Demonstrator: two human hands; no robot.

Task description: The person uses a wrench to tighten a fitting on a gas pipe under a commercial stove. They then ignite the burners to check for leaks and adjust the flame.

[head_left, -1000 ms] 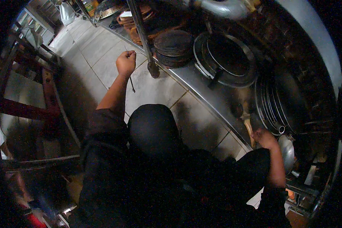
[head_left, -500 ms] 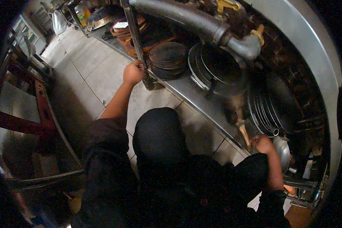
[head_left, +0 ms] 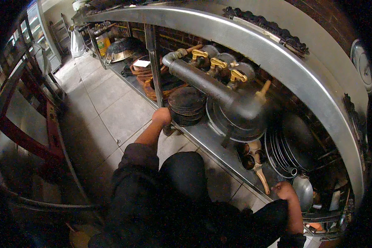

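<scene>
My left hand (head_left: 162, 116) is closed round the upright metal leg (head_left: 156, 78) of a steel counter, beside a stack of dark round plates (head_left: 187, 103). Over my bent right knee hangs my right hand (head_left: 286, 191), fingers loosely curled and apart, nothing visible in them. Close to its fingertips, not clearly touching, is the pale handle of a pan with round cups (head_left: 249, 160), lying on the low steel shelf (head_left: 213, 153). Right of that pan, several dark frying pans (head_left: 291, 142) stand on edge. A rounded metal bowl or lid (head_left: 303, 194) sits just beyond my right hand.
The counter's curved steel edge (head_left: 252, 27) overhangs the shelf. Beneath it run a thick grey pipe (head_left: 206, 80) and yellow-handled valves (head_left: 218, 63). Large round pans (head_left: 219, 124) and brown wooden boards (head_left: 146, 84) fill the shelf. A dark red frame (head_left: 20, 138) stands left on the tiled floor.
My view has tilted up, so the counter edge and valves now show and everything sits lower. My left hand stays on the leg; my right hand stays near the pan handle.
</scene>
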